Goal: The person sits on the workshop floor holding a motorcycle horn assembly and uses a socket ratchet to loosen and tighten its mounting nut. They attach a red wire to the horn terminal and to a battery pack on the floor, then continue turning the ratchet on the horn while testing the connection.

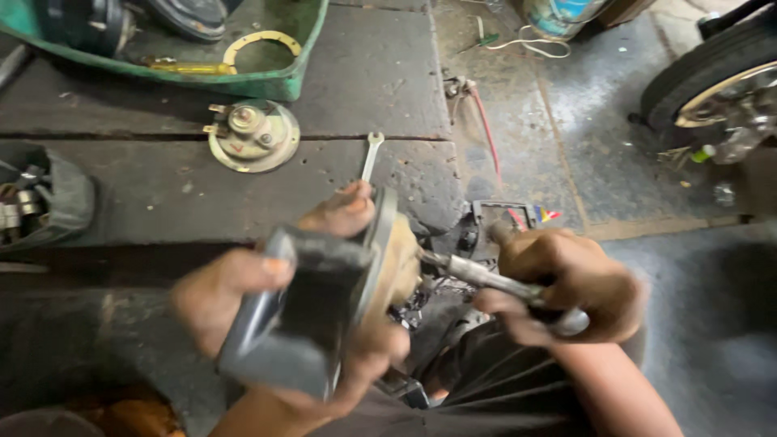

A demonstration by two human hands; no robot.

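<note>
Low in the middle of the frame, the left hand (267, 307) grips a round horn unit (356, 267) with a dark grey housing and a tan disc face, thumb and fingers wrapped around its rim so that the disc faces right. The right hand (579, 287) is clenched around the handle of a metal screwdriver-like tool (477, 275), whose shaft runs left and meets the centre of the disc face. Both are blurred, so finer detail of the tip cannot be told.

Above the hands lies a dark, worn wooden bench (364, 73). On it, in the upper left of centre, sits a second round horn (252, 135) with terminals showing, and just to its right a small open-ended spanner (371, 155) lies near the bench edge. A green tray (279, 81) fills the upper left corner, holding a yellow ring (261, 42) and dark parts. A tyre with a metal rim (712, 73) stands at the upper right on the grey concrete floor (615, 146).
</note>
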